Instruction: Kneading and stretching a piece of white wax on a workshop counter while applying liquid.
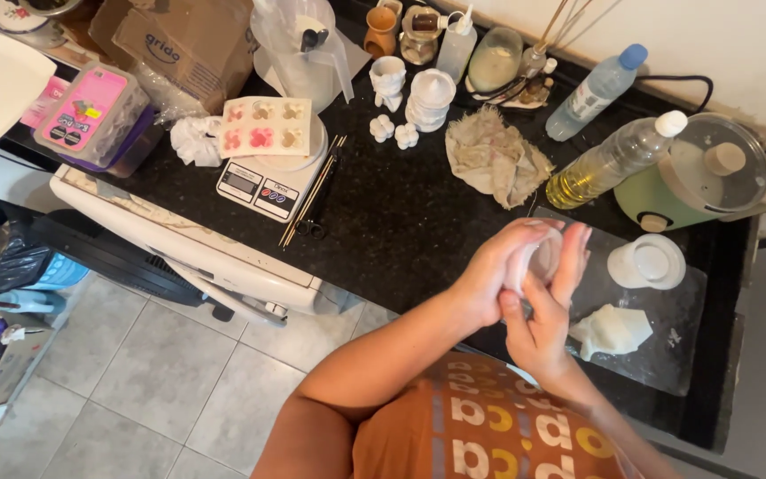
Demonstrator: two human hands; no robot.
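Both hands meet over the front edge of the black countertop [401,222]. My left hand [489,270] wraps around a small white round mould [538,262], and my right hand [547,315] presses on the same mould from below and from its right side. Most of the mould is hidden by the fingers. Just to the right, a white lump of soft material [613,330] lies on a dark board [667,355], and a white round lid-like mould [647,262] sits beyond it.
A kitchen scale [263,186] carries a tray mould with pink shapes [263,126]. Wooden skewers [312,191], a crumpled rag [494,160], an oil bottle [609,164], a water bottle [591,93], a green pot with glass lid [702,177] and white cast figures [410,98] crowd the counter.
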